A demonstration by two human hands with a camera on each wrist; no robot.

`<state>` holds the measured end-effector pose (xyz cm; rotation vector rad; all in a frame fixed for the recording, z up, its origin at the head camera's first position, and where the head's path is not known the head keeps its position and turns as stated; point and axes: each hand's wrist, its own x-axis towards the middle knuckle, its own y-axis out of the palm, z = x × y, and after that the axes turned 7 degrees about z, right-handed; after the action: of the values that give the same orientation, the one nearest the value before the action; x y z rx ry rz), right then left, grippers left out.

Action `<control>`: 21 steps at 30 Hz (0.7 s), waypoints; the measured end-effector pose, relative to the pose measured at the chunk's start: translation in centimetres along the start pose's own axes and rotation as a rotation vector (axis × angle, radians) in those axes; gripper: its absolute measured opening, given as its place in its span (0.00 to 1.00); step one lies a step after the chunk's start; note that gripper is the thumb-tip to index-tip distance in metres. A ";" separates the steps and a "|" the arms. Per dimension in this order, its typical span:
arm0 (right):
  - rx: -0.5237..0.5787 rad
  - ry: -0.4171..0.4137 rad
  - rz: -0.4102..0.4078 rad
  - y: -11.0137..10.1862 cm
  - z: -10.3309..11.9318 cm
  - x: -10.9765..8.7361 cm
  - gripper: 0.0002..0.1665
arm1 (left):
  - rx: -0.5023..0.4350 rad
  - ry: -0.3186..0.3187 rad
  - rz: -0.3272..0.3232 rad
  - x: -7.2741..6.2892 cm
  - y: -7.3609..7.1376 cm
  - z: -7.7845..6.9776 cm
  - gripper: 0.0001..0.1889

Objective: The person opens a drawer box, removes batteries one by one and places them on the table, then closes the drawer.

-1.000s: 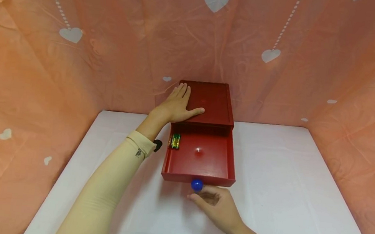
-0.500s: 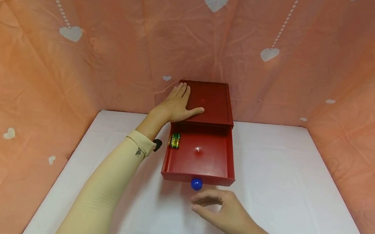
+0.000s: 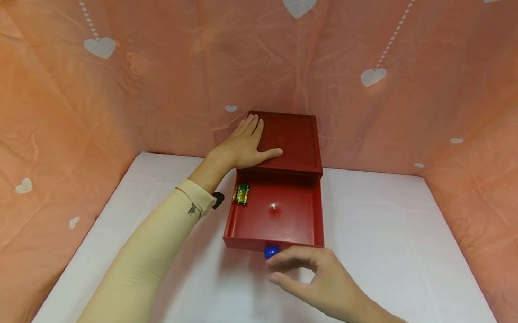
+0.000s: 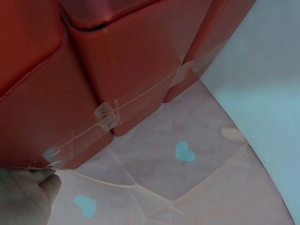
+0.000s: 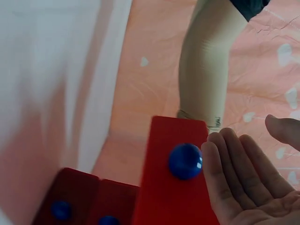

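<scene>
In my head view the left hand (image 3: 243, 146) lies flat on top of the red cabinet (image 3: 292, 141), just above the middle of the frame, its fingers straight and the thumb spread well out to the side. Below it, at centre, the drawer (image 3: 281, 222) stands pulled out, with batteries (image 3: 242, 195) along its left wall. I have the right hand (image 3: 322, 283) at lower centre-right, beside the blue knob (image 3: 270, 251) on the drawer front. Its fingers pinch nothing: the thumb stands apart from the rest. In the right wrist view they lie straight and side by side, next to the knob; I can't tell whether they touch it. Two more knobs (image 5: 61, 210) show at lower left there. The left wrist view gives me clear tape (image 4: 107, 116) across the cabinet's side. The surface (image 3: 376, 223) is white.
</scene>
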<state>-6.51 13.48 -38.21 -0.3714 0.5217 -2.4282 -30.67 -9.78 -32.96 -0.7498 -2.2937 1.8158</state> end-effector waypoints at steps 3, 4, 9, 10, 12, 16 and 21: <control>-0.001 -0.040 -0.011 -0.6 0.6 0.4 0.11 | 0.002 -0.001 -0.004 0.0 0.0 0.1 0.58; -0.005 -0.056 -0.018 -0.7 0.8 0.6 0.11 | 0.003 -0.002 -0.002 0.0 0.1 0.1 0.58; 0.009 -0.130 -0.053 -1.6 1.6 1.4 0.12 | 0.010 -0.001 0.001 0.2 0.2 0.2 0.58; 0.008 -0.134 -0.060 -1.8 1.8 1.6 0.12 | 0.010 -0.001 0.002 0.2 0.2 0.2 0.58; -0.008 -0.138 -0.074 -2.1 1.9 2.0 0.13 | 0.007 0.001 0.000 0.2 0.2 0.2 0.58; -0.073 -0.146 -0.109 -2.8 1.8 3.0 0.14 | 0.004 -0.003 0.002 0.3 0.2 0.2 0.58; -0.113 -0.157 -0.134 -3.3 1.5 4.3 0.16 | 0.009 -0.009 -0.002 0.3 0.3 0.3 0.58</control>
<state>-10.94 12.77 -34.78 -0.6587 0.5822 -2.4766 -31.01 -9.84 -33.37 -0.7385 -2.2891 1.8318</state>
